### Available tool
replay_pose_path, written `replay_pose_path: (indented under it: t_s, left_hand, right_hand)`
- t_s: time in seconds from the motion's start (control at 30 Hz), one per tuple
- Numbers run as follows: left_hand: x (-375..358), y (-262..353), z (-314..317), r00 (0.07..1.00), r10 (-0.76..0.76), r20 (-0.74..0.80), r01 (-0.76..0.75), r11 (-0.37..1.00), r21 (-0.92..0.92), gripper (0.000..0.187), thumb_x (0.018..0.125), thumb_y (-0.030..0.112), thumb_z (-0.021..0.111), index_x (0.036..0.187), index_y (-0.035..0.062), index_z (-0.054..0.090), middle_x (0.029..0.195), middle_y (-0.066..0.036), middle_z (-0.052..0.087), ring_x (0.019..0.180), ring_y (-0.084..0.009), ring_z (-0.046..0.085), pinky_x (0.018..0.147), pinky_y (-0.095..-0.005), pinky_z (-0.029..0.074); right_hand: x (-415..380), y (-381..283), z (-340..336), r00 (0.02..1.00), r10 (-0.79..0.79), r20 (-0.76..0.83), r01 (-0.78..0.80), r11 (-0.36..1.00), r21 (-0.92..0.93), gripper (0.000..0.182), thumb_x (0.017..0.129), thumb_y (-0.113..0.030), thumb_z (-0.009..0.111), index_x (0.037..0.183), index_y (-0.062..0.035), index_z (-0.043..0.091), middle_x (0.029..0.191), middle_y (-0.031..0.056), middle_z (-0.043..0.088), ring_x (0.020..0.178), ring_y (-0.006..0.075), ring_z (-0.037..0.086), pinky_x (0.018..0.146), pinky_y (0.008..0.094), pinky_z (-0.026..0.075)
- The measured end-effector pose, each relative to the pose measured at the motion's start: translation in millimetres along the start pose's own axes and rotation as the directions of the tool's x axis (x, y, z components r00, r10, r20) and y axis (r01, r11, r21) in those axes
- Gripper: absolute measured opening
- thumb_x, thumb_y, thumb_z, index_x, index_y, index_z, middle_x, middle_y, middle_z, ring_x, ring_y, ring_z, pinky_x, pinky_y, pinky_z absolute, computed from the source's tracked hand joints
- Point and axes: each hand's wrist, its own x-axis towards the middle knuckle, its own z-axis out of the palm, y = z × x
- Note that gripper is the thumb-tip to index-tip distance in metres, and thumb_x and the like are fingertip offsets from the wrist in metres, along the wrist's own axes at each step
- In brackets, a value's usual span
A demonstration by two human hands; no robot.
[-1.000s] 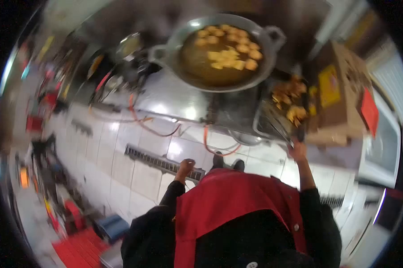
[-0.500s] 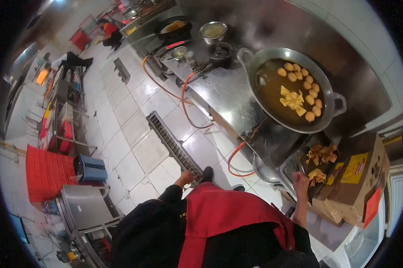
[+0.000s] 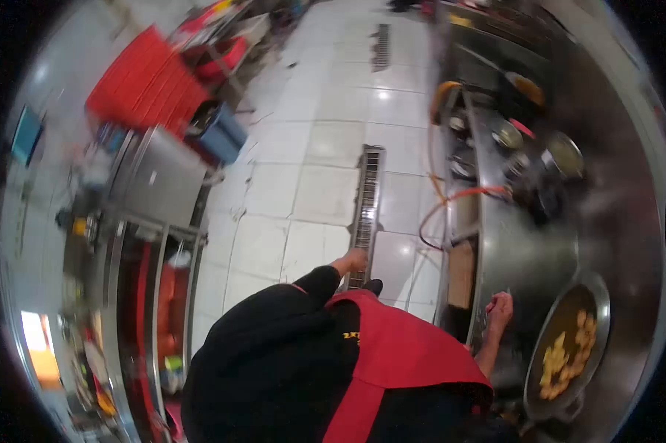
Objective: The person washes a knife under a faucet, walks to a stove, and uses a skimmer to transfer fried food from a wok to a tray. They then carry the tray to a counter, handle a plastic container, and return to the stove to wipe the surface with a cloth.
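My left hand (image 3: pixel 355 261) hangs in front of the apron, above the floor drain, with its fingers curled in and nothing seen in them. To the right, my right hand (image 3: pixel 499 307) is closed and raised beside the steel counter (image 3: pixel 513 255). Whatever it may hold is too small and blurred to make out. The large wok (image 3: pixel 533 369) sits at the lower right, apart from that hand. In its oil float round browned balls (image 3: pixel 585 343) and a pale yellow folded piece of dough (image 3: pixel 554 359).
A floor drain (image 3: pixel 367 203) runs along the tiled aisle. At left stand stacked red trays (image 3: pixel 150 81), a blue-grey bin (image 3: pixel 222 133) and a steel cabinet (image 3: pixel 159 177). Orange hose (image 3: pixel 462 193) loops off the counter. A pot (image 3: pixel 564 156) and a dark pan (image 3: pixel 526 90) stand farther along.
My view has turned left, so the wok now lies at the lower right. My right hand has come away from the tray of fried pieces, which is out of view.
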Motion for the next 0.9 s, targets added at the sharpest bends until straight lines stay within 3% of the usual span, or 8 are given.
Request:
replay_pose_path:
  t_s: [0.17,0.33,0.5,0.57,0.6,0.67,0.77,0.9]
  left_hand:
    - [-29,-79,-51,0.91,-0.364,-0.196,0.328,0.925,-0.192,0.021,0.067,0.023,0.049,0.074,0.0085,0.062,0.079,-0.012,0.059,0.074,-0.0296,0.055,0.069,-0.0378,0.044]
    - [-82,-141,-35,0.899,-0.437,0.007,0.436,0.898,0.051,0.03,0.071,0.024,0.037,0.066,0.0051,0.058,0.066,-0.014,0.057,0.064,-0.0302,0.056,0.058,-0.0416,0.043]
    - [-118,-180,75,0.747,-0.6,0.287,0.665,0.656,-0.357,0.026,0.072,0.024,0.042,0.068,0.0058,0.059,0.066,-0.009,0.059,0.059,-0.0224,0.057,0.056,-0.0372,0.044]
    - [-137,-108,33,0.74,-0.67,0.064,0.618,0.639,-0.457,0.029,0.07,0.032,0.046,0.066,0.006,0.057,0.066,-0.011,0.058,0.061,-0.0212,0.056,0.056,-0.037,0.043]
    - [-137,-137,75,0.941,-0.333,0.056,0.325,0.938,0.122,0.031,0.07,0.034,0.046,0.07,0.0062,0.059,0.064,-0.009,0.057,0.062,-0.0209,0.056,0.056,-0.0372,0.043]
    - [-135,-128,84,0.78,-0.596,0.193,0.621,0.694,-0.364,0.027,0.07,0.03,0.048,0.073,0.0063,0.06,0.063,-0.008,0.058,0.062,-0.0204,0.056,0.055,-0.036,0.043]
    - [-124,-98,56,0.662,-0.744,0.09,0.55,0.402,-0.732,0.022,0.07,0.026,0.05,0.071,0.0064,0.061,0.061,-0.006,0.057,0.059,-0.0191,0.056,0.052,-0.0318,0.043]
    - [-76,-81,-38,0.603,-0.762,0.235,0.65,0.299,-0.699,0.02,0.072,0.022,0.051,0.079,0.0058,0.06,0.064,-0.006,0.057,0.056,-0.0175,0.056,0.047,-0.0291,0.042]
  right_hand:
    - [103,-80,96,0.981,0.157,0.116,-0.173,0.975,0.138,0.023,0.077,-0.011,0.048,0.098,-0.0087,0.042,0.065,0.0001,0.045,0.05,0.0069,0.041,0.043,0.02,0.034]
    - [199,-110,149,0.912,0.213,0.351,-0.361,0.825,0.435,0.03,0.079,-0.023,0.051,0.104,-0.0093,0.043,0.068,0.0003,0.049,0.058,0.01,0.047,0.052,0.0227,0.037]
    - [292,-101,179,0.826,0.073,0.558,-0.489,0.585,0.647,0.031,0.077,-0.028,0.051,0.101,-0.0107,0.042,0.1,0.0147,0.049,0.084,0.0246,0.049,0.07,0.0374,0.041]
    - [338,-94,196,0.84,0.231,0.491,-0.527,0.562,0.638,0.043,0.075,-0.036,0.053,0.105,-0.0106,0.037,0.093,0.0138,0.051,0.083,0.0247,0.049,0.068,0.04,0.041]
    - [354,-99,203,0.853,0.23,0.469,-0.499,0.622,0.603,0.083,0.064,-0.046,0.063,0.122,-0.0037,0.02,0.101,0.0144,0.044,0.091,0.026,0.047,0.071,0.0411,0.042]
    - [378,-108,216,0.868,0.283,0.408,-0.491,0.613,0.619,0.091,0.061,-0.048,0.063,0.122,-0.0026,0.014,0.106,0.017,0.039,0.095,0.028,0.044,0.074,0.0432,0.04]
    - [425,-108,235,0.881,0.364,0.301,-0.454,0.478,0.752,0.1,0.058,-0.054,0.062,0.123,-0.0028,0.006,0.114,0.0217,0.03,0.102,0.0314,0.038,0.081,0.0475,0.034]
    - [453,-123,224,0.922,0.382,0.059,-0.132,0.169,0.977,0.098,0.059,-0.06,0.056,0.123,-0.0077,0.003,0.121,0.0247,0.018,0.112,0.0353,0.028,0.09,0.0511,0.023]
